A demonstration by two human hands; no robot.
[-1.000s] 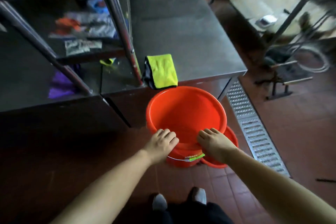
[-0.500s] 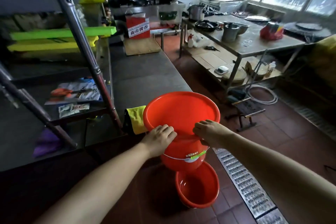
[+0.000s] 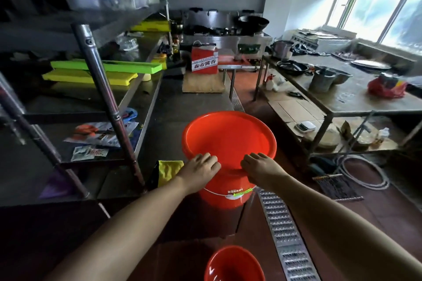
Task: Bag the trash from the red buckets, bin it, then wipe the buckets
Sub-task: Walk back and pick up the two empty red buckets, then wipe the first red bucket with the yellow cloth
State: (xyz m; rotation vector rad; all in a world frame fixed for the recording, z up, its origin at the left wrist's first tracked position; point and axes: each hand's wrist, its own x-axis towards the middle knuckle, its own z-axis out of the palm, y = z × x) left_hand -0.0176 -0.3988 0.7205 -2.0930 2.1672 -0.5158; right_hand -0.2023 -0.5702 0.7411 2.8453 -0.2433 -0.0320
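Observation:
A large red bucket [image 3: 228, 141] is held up at the height of the steel counter [image 3: 182, 107], its inside bare. My left hand [image 3: 201, 166] grips its near rim on the left, and my right hand [image 3: 260, 166] grips the near rim on the right, fingers curled over the edge. A second red bucket [image 3: 233, 264] stands on the tiled floor below, near the bottom edge of the view. A yellow cloth [image 3: 169, 170] lies on the counter's near edge, just left of my left hand.
A metal shelf rack [image 3: 100, 89] with green and yellow boards and packets stands at the left. A floor drain grate [image 3: 283, 235] runs along the right of the counter. A steel table [image 3: 342, 93] with pots stands at the right, a hose [image 3: 365, 173] beneath it.
Both hands have lifted the top bucket out of the lower one and up to counter height. The lower bucket stays on the floor. My view has tilted up into the kitchen.

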